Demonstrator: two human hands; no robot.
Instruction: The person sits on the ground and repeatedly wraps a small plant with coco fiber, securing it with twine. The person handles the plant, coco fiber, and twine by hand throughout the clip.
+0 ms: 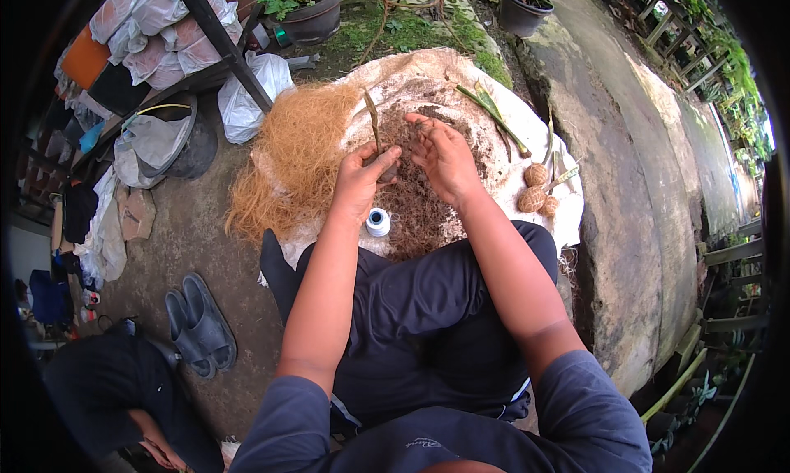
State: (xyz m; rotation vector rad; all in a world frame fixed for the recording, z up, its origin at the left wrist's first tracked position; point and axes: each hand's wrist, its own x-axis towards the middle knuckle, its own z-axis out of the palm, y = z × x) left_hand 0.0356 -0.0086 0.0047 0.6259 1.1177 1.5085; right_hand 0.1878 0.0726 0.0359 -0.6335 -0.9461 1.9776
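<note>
My left hand [362, 175] is closed around a dark, soil-like clump [388, 173] with a thin brownish plant stem [374, 119] standing up from it. To its right, over the loose dark soil [411, 214], my right hand [444, 156] has its fingers curled in; what they pinch, perhaps a bit of soil, is too small to make out. Just below the left hand stands a white thread spool [378, 222]. A heap of tan coconut fibre [300, 132] lies to the left. On the right rest brown, fibre-wrapped balls [532, 199] with leaves, near a green leafy stem [494, 118].
A white sack [428, 66] spreads under the materials. Grey slippers [206, 321] lie on the floor at left, close to another person's dark-clothed leg [115, 391]. Potted plants [309, 16], a white plastic bag [251, 99] and a black bucket [193, 144] stand farther off.
</note>
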